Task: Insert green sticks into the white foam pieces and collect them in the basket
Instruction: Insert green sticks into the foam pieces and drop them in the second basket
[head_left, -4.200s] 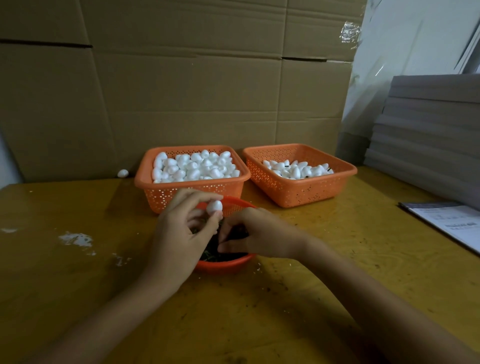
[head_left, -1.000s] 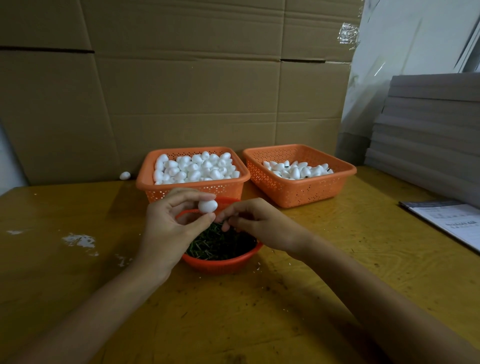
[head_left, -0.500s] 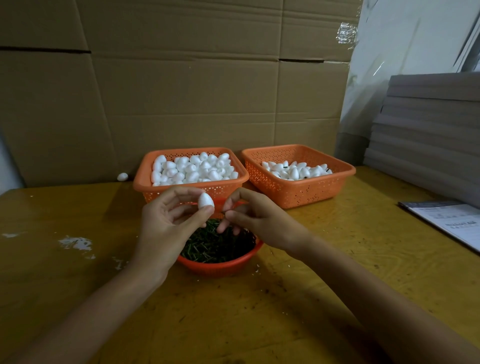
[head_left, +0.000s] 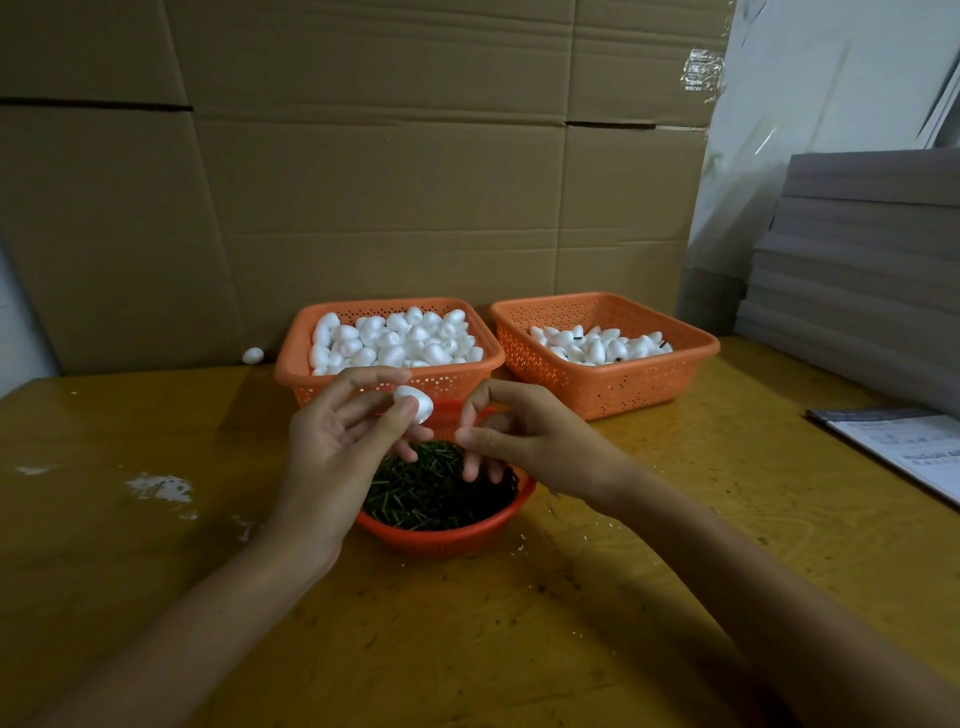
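Note:
My left hand (head_left: 337, 447) pinches a white foam piece (head_left: 415, 402) between thumb and fingers, above the round red bowl (head_left: 447, 538) of green sticks (head_left: 431, 488). My right hand (head_left: 524, 436) is just right of it with thumb and forefinger curled together; a stick between them is too small to tell. Behind the bowl, the left orange basket (head_left: 387, 376) is heaped with plain foam pieces. In the right orange basket (head_left: 602, 384) lie fewer foam pieces, some with dark stick ends showing.
One stray foam piece (head_left: 253, 355) lies by the cardboard wall (head_left: 363, 182) at the back. Grey boards (head_left: 857, 260) are stacked at the right, and a printed sheet (head_left: 904, 449) lies on the yellow table (head_left: 675, 519).
Both hands have risen from the bowl and come closer together. The foam piece has turned in my left fingers, and my right hand's fingertips have come up out of the sticks.

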